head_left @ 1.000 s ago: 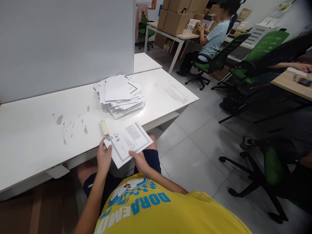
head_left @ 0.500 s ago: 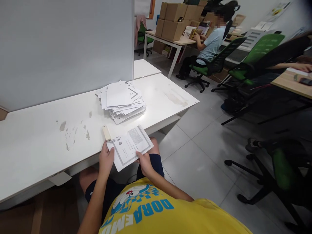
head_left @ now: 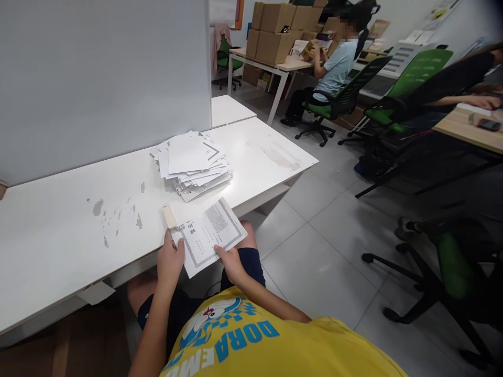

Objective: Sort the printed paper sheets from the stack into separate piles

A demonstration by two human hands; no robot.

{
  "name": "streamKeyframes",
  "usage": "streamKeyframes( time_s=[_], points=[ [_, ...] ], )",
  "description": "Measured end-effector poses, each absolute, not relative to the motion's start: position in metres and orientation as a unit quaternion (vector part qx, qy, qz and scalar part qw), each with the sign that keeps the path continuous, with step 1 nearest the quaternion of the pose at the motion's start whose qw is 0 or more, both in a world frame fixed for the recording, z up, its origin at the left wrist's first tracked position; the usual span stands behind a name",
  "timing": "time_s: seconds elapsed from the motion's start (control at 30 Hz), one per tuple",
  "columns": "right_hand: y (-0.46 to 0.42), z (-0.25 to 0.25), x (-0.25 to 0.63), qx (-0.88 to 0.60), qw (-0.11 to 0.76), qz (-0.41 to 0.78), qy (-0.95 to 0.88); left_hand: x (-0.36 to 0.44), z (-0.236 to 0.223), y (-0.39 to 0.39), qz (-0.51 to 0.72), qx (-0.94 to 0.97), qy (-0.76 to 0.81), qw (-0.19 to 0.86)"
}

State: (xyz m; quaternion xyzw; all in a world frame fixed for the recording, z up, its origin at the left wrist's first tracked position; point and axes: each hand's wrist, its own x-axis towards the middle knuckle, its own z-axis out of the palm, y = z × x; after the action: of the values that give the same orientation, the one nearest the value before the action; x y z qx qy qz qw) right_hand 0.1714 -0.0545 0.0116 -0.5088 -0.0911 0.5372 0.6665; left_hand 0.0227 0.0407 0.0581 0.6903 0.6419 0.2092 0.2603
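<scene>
I hold a printed sheet of paper [head_left: 210,234] over the front edge of the white desk [head_left: 58,230]. My left hand [head_left: 171,260] grips its left corner, thumb on top. My right hand [head_left: 231,263] grips its lower edge, fingers closed on it. A small cream stapler [head_left: 170,215] lies on the desk, just beyond the sheet's top left corner. Further back sits a loose pile of white papers [head_left: 192,161].
A grey partition [head_left: 102,78] backs the desk. Tiled floor lies to the right. Green office chairs [head_left: 451,272] stand nearby, and another person [head_left: 336,65] sits at a far table with cardboard boxes [head_left: 275,31]. A wooden table [head_left: 467,128] is at the right edge.
The view has shifted slightly; both hands keep their hold on the sheet, which sits almost where it was.
</scene>
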Motion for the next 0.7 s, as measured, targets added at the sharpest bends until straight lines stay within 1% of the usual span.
streamKeyframes(
  time_s=[0.1,0.27,0.33,0.43,0.53,0.6,0.7],
  points=[
    [-0.052,0.017,0.174,-0.505,0.658,0.552,-0.082,0.026,0.066,0.039,0.125,0.725,0.649,0.193],
    [-0.048,0.025,0.176,-0.497,0.670,0.543,-0.096,0.027,0.068,0.037,0.112,0.729,0.660,0.148],
    [-0.047,0.027,0.175,-0.491,0.675,0.542,-0.095,0.026,0.067,0.036,0.133,0.728,0.659,0.131],
    [-0.044,0.027,0.172,-0.484,0.683,0.539,-0.089,0.023,0.065,0.037,0.202,0.732,0.644,0.090],
    [-0.040,0.025,0.168,-0.480,0.689,0.536,-0.086,0.020,0.062,0.040,0.276,0.758,0.589,0.043],
    [-0.038,0.023,0.166,-0.480,0.692,0.533,-0.084,0.018,0.058,0.045,0.305,0.793,0.525,0.045],
    [-0.036,0.021,0.164,-0.476,0.697,0.529,-0.090,0.015,0.051,0.051,0.327,0.822,0.458,0.086]
  ],
)
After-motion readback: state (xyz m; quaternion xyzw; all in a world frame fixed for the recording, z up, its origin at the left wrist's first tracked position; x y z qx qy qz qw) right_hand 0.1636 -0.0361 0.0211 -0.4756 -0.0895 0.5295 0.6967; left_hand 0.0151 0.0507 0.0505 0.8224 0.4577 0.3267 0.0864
